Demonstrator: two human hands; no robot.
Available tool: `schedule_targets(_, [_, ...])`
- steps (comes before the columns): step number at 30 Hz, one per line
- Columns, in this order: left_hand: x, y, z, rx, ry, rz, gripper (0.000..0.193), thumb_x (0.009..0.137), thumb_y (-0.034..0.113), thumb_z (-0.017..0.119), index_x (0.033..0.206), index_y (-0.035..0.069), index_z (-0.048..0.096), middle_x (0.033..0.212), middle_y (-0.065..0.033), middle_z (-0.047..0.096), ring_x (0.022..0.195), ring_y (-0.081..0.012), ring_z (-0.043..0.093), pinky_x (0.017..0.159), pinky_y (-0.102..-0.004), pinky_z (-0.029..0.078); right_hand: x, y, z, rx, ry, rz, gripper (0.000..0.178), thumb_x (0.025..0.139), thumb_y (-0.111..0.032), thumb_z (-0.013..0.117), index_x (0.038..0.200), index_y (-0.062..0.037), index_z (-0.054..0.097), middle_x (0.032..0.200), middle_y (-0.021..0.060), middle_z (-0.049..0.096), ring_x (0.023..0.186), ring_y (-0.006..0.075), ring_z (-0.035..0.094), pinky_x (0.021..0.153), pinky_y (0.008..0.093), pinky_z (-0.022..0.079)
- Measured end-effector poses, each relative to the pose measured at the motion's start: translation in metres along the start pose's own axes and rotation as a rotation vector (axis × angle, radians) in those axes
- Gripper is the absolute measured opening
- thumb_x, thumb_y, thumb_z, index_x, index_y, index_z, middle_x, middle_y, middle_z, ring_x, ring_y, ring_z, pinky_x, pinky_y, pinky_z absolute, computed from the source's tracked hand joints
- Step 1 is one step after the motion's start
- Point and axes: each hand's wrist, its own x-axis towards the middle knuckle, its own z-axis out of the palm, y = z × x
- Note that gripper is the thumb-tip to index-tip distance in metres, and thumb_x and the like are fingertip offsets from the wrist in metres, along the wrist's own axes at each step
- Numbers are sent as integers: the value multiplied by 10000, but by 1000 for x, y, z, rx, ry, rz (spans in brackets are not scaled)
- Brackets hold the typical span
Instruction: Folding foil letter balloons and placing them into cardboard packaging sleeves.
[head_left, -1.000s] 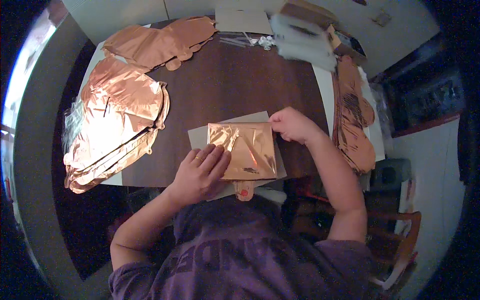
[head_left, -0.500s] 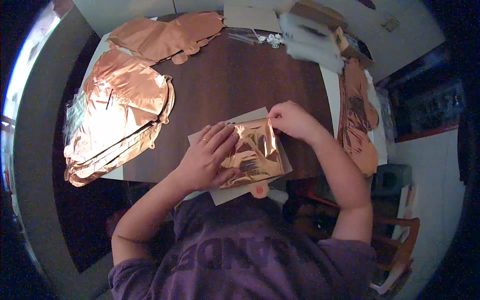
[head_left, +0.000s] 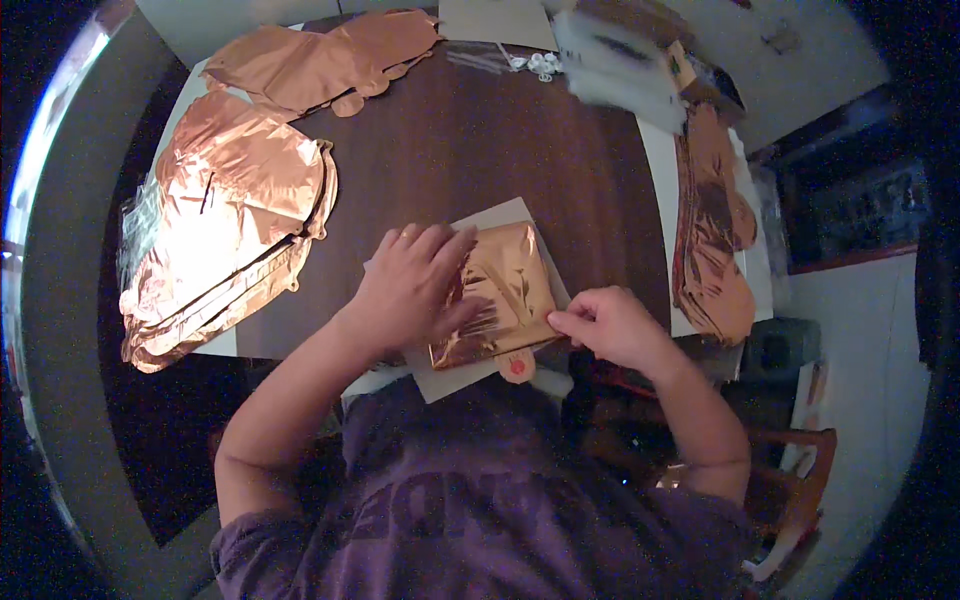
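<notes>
A folded, shiny copper-gold foil balloon (head_left: 515, 290) lies on a pale card (head_left: 440, 383) at the table's near edge. From its near side sticks out a small rounded tab (head_left: 517, 367) with a red spot. Over the foil's left part is my left hand (head_left: 415, 285), fingers spread and a little blurred; whether its palm touches the foil I cannot tell. My right hand (head_left: 600, 325) pinches the foil's right edge close to the near corner, thumb against the fingers.
Flat copper foil balloons lie in a stack (head_left: 240, 200) at the left, a pile (head_left: 320, 65) at the far left and another pile (head_left: 710, 220) at the right. Small white pieces (head_left: 540, 65) and clear plastic bags (head_left: 620, 70) sit at the back of the dark brown table (head_left: 480, 140).
My right hand has slid from the foil's far right corner down to near its near right corner. My left hand's fingers have lifted and spread a little.
</notes>
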Motion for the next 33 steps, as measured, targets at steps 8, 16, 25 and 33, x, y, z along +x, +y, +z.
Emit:
schedule_targets(8, [41,3,16,137,-77,-155,401,756,364,706,955,29,610,897,-147,588,876,-325,601,747,-432,499,-4,-4,17,581,-77,182,262,885,-226,693,893,27,626,751,91,677,612,132,653,497,268,502])
schedule_targets(16, [41,-13,32,107,64,-146,328,741,321,721,878,46,606,874,-132,585,842,-329,591,726,-431,493,-14,-1,17,550,-219,331,361,909,-292,673,1018,43,593,869,120,670,660,156,661,548,252,523])
schedule_targets(25, [26,-9,41,-14,250,-103,252,759,272,713,863,64,617,821,-117,578,805,-339,569,702,-428,455,-33,-9,36,906,-120,477,354,927,-330,640,1029,4,578,914,149,667,737,208,683,627,303,569])
schedule_targets(33, [27,-6,40,-67,278,-65,240,760,250,717,883,69,619,816,-107,584,796,-332,571,700,-428,455,-28,-12,46,1217,-13,408,214,937,-158,611,1076,-5,556,956,127,664,795,218,695,700,336,584])
